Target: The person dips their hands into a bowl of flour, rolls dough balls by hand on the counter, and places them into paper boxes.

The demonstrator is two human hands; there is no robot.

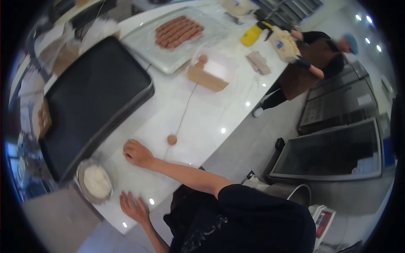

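Note:
My right hand point(137, 154) rests on the white worktop point(194, 122) with curled fingers; whatever is beneath them is hidden. A small round brown ball point(171, 139) lies to its right, slightly farther from me. My left hand point(131, 207) is open, fingers spread on the worktop beside a metal bowl of white powder point(96, 181). Beyond, a cardboard box point(211, 78) holds similar brown balls.
A stack of black trays point(95, 105) runs along the left. At the back are a tray of sausage-like rows point(143, 48) and a yellow container point(250, 37). Across the counter's right edge, a gloved co-worker point(312, 59) handles a pale-filled package point(283, 45). Metal equipment point(329, 109) stands right.

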